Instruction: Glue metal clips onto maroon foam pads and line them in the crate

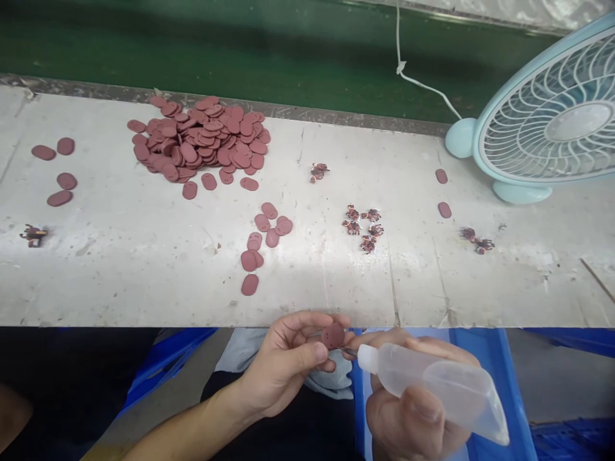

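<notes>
Between the fingers and thumb of my left hand point(283, 365) is a reddish-brown oval disc point(333, 335) with small holes in it. My right hand point(408, 410) grips a translucent squeeze bottle point(432, 384) with a white cap, tilted so its thin dark nozzle points at the disc. The nozzle tip is close to the disc's lower right edge; whether it touches, I cannot tell. Both hands are just in front of the table's near edge. Nearest on the table lie several loose discs point(250, 285) of the same kind.
A large heap of discs point(202, 137) lies at the back left. Small brown horse-like figures point(364, 227) sit right of centre, others further right. A light blue fan point(548, 121) stands at the right with its white cord. A blue bin point(514, 397) is below the table edge.
</notes>
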A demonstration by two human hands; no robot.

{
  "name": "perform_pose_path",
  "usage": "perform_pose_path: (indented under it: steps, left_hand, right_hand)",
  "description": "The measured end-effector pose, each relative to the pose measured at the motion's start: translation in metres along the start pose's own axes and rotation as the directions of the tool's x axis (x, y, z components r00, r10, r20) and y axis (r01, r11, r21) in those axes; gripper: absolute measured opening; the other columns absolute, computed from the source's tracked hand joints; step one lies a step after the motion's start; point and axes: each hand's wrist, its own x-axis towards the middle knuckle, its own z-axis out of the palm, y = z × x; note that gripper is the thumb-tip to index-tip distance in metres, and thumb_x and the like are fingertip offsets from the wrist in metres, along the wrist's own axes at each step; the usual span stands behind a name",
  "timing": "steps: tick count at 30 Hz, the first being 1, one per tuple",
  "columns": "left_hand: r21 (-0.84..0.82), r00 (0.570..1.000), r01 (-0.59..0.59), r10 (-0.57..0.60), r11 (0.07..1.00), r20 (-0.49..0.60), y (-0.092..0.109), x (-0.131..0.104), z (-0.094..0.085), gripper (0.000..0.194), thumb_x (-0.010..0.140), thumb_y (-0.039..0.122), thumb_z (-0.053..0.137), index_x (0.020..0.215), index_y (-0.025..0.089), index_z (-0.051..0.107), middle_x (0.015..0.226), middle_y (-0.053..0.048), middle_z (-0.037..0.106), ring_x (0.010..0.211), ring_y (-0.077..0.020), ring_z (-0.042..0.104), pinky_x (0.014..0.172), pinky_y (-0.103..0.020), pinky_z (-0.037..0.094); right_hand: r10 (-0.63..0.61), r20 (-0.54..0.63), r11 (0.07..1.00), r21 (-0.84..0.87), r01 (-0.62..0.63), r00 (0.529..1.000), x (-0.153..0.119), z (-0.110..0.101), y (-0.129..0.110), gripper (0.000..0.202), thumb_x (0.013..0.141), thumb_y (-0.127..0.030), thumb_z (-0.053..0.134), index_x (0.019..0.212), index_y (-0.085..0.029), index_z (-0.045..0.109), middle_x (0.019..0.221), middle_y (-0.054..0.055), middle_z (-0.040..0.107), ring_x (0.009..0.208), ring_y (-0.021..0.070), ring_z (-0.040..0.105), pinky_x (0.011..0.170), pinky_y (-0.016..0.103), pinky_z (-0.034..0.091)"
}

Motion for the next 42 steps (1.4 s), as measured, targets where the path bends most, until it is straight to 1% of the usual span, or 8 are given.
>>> perform_pose_path:
  steps: [8, 13, 16, 19, 23, 25, 30, 42]
  left_hand:
    - [0.000, 1.000, -0.013, 0.013, 1.000, 0.021, 0.000, -0.002, 0.000, 0.026, 0.083, 0.011, 0.076, 0.105, 0.025, 0.077, 0.123, -0.004, 0.076, 0.108, -0.0212, 0.074, 0.073, -0.015, 0.059]
    - [0.025, 1.000, -0.014, 0.014, 1.000, 0.019, 0.004, -0.005, -0.003, 0.026, 0.084, 0.011, 0.075, 0.106, 0.026, 0.077, 0.124, -0.003, 0.075, 0.110, -0.0216, 0.073, 0.074, -0.016, 0.060]
    - [0.036, 1.000, -0.013, 0.013, 0.999, -0.015, 0.007, -0.004, -0.007, 0.025, 0.085, 0.012, 0.074, 0.106, 0.026, 0.077, 0.125, -0.005, 0.075, 0.110, -0.0217, 0.073, 0.074, -0.015, 0.059]
    - [0.032, 0.998, -0.019, 0.021, 0.999, -0.060, 0.009, -0.004, -0.010, 0.023, 0.086, 0.013, 0.074, 0.105, 0.025, 0.077, 0.125, -0.006, 0.075, 0.111, -0.0224, 0.073, 0.073, -0.015, 0.059]
    - [0.022, 0.995, -0.013, 0.015, 1.000, -0.103, 0.014, -0.005, -0.013, 0.021, 0.086, 0.014, 0.074, 0.105, 0.023, 0.078, 0.125, -0.007, 0.075, 0.111, -0.0227, 0.073, 0.073, -0.015, 0.059]
    - [0.022, 0.993, -0.009, 0.011, 1.000, -0.115, 0.016, -0.007, -0.012, 0.020, 0.085, 0.015, 0.075, 0.104, 0.022, 0.078, 0.124, -0.007, 0.076, 0.110, -0.0225, 0.073, 0.072, -0.015, 0.059]
    - [0.024, 0.994, -0.016, 0.018, 1.000, -0.111, 0.020, -0.011, -0.012, 0.020, 0.085, 0.014, 0.076, 0.103, 0.023, 0.078, 0.123, -0.007, 0.076, 0.109, -0.0217, 0.074, 0.071, -0.015, 0.059]
    - [0.032, 0.994, -0.024, 0.027, 0.999, -0.110, 0.029, -0.012, -0.016, 0.021, 0.085, 0.014, 0.075, 0.103, 0.022, 0.078, 0.120, -0.007, 0.077, 0.107, -0.0230, 0.074, 0.069, -0.015, 0.060]
  right_hand:
    - [0.302, 0.096, 0.887, 0.337, -0.316, 0.949, 0.026, -0.021, -0.006, 0.024, 0.088, -0.046, 0.062, 0.104, -0.028, 0.062, 0.067, 0.001, 0.068, 0.059, 0.0232, 0.070, 0.049, 0.036, 0.060]
    - [0.590, 0.513, -0.354, 0.858, -0.371, 0.624, 0.094, -0.072, 0.041, 0.032, 0.084, -0.028, 0.066, 0.114, -0.023, 0.056, 0.064, -0.004, 0.055, 0.051, 0.0140, 0.061, 0.032, 0.021, 0.052]
    - [0.506, 0.599, -0.678, 0.721, -0.143, 0.620, 0.114, -0.090, 0.061, 0.031, 0.084, -0.017, 0.065, 0.112, -0.025, 0.056, 0.064, -0.006, 0.055, 0.052, 0.0121, 0.061, 0.030, 0.017, 0.050]
    - [0.327, 0.634, -0.529, 0.737, -0.421, 0.701, 0.107, -0.088, 0.054, 0.044, 0.079, -0.010, 0.070, 0.117, -0.025, 0.054, 0.067, -0.007, 0.056, 0.057, 0.0109, 0.064, 0.033, 0.014, 0.052]
    - [0.306, 0.336, 0.737, 0.509, -0.445, 0.891, 0.087, -0.056, 0.035, 0.024, 0.086, -0.026, 0.071, 0.108, -0.022, 0.064, 0.070, -0.006, 0.059, 0.054, 0.0082, 0.061, 0.046, 0.017, 0.058]
    - [0.148, 0.209, 0.989, -0.012, -0.149, 0.967, 0.088, -0.036, 0.035, 0.022, 0.089, -0.024, 0.067, 0.111, -0.023, 0.068, 0.097, 0.002, 0.069, 0.087, 0.0148, 0.070, 0.081, 0.030, 0.064]
    - [-0.011, 0.561, 0.501, -0.714, 0.490, 0.828, 0.109, -0.011, 0.049, 0.040, 0.099, -0.018, 0.043, 0.137, -0.013, 0.056, 0.149, 0.018, 0.050, 0.143, 0.0295, 0.042, 0.121, 0.054, 0.035]
    - [0.269, 0.551, 0.415, -0.806, 0.422, 0.790, 0.084, -0.038, 0.010, 0.029, 0.101, -0.019, 0.043, 0.117, -0.024, 0.067, 0.125, 0.007, 0.063, 0.114, 0.0243, 0.062, 0.096, 0.042, 0.054]
